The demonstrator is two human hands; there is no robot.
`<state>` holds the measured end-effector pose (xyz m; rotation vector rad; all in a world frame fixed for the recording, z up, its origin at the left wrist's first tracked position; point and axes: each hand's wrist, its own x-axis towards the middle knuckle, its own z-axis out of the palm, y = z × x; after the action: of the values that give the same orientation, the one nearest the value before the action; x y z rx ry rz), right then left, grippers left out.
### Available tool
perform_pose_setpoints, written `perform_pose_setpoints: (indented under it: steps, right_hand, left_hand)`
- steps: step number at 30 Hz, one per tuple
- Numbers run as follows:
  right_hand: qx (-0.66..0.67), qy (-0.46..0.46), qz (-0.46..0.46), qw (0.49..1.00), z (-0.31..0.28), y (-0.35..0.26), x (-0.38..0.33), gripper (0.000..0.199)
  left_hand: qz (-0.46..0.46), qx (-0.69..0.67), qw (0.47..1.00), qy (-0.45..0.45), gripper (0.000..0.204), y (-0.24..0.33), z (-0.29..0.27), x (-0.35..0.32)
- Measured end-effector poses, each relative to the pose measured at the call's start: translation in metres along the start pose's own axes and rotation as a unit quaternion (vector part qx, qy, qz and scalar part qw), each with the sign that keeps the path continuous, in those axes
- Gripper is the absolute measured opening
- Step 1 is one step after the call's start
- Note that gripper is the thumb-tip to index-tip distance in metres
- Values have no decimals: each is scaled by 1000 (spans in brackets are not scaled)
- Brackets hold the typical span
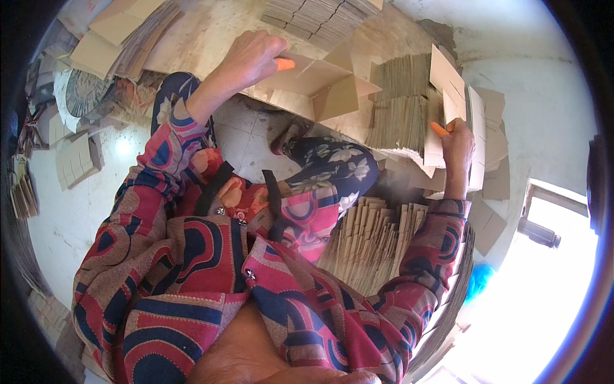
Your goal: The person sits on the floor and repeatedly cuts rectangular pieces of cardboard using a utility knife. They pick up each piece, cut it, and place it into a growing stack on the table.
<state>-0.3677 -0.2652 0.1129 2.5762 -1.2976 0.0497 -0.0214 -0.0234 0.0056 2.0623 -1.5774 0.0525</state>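
My left hand [258,56] is closed, an orange cover on one fingertip, at the left end of a partly joined cardboard divider [299,77]. Whether the curled fingers grip anything is hidden. The divider lies on the board in front of me, with crossing pieces [337,100] standing up at its right end. At the right, my right hand [458,142] also wears an orange fingertip cover. Its fingers close on the lower end of a slotted cardboard strip [446,77], which stands beside a dense stack of cardboard strips [400,102].
More cardboard stacks [313,20] stand at the far edge, with loose sheets [125,22] at the far left. Bundled strips [368,240] sit beside my right forearm. Cardboard pieces [78,160] lie on the left floor. A bright opening [543,288] is at the right.
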Motion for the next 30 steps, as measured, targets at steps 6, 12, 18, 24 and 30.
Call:
perform_pose_setpoints:
  steps: [6,12,18,24,30]
  right_hand:
    - [-123,225,16,967,-59,-20,-13,17]
    - [276,330,-50,901,-119,-80,-14,38]
    - [479,177,-34,859,-103,-122,3,42]
    - [469,126,-110,867,-86,-145,21,41]
    - [444,119,-91,883,-79,-152,28,42]
  left_hand:
    - [-19,-5,999,-25,33,0,-5,-1]
    - [-14,-113,993,14,27,-5,10,-2]
    - [-5,-134,991,-4,18,-4,15,0]
    - [6,-135,991,17,18,-7,18,-3]
    - [5,-128,991,24,19,-7,20,-1]
